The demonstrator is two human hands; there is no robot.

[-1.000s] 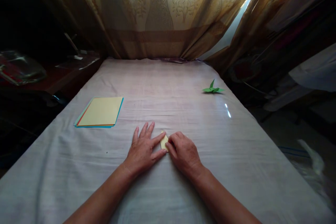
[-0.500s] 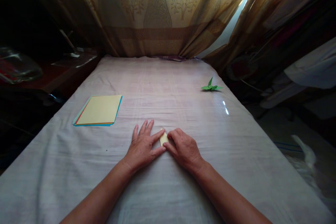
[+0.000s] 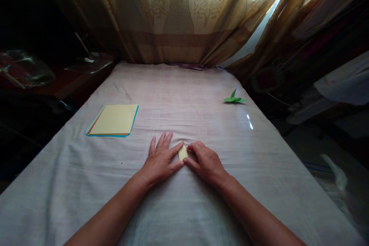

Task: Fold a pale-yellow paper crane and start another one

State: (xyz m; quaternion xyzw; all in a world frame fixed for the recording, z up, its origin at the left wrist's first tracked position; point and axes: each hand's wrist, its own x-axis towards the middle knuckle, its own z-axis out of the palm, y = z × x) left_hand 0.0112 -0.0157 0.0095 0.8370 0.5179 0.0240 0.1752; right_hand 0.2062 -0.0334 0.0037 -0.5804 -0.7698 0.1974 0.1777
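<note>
A small, pale yellow piece of folded paper (image 3: 182,153) lies on the cloth between my two hands. My left hand (image 3: 159,161) rests flat with its fingers spread; the tips of its index finger and thumb touch the paper's left side and near end. From the other side, my right hand (image 3: 206,161) has its fingers curled in, with thumb and index finger on the paper's right edge. Part of that edge is hidden by the fingertips. Toward the far right sits a green folded paper crane (image 3: 235,99), apart from both hands.
A stack of square coloured paper (image 3: 115,120), yellow on top, lies at the left. The pale cloth (image 3: 178,84) covers the whole surface. Beyond its far edge hangs a patterned curtain (image 3: 178,27). A dark red table (image 3: 66,86) with a plastic-wrapped item stands at the left.
The camera view has shifted slightly, so everything sits a little further right. Both hands keep nearly the same pose around the folded paper.
</note>
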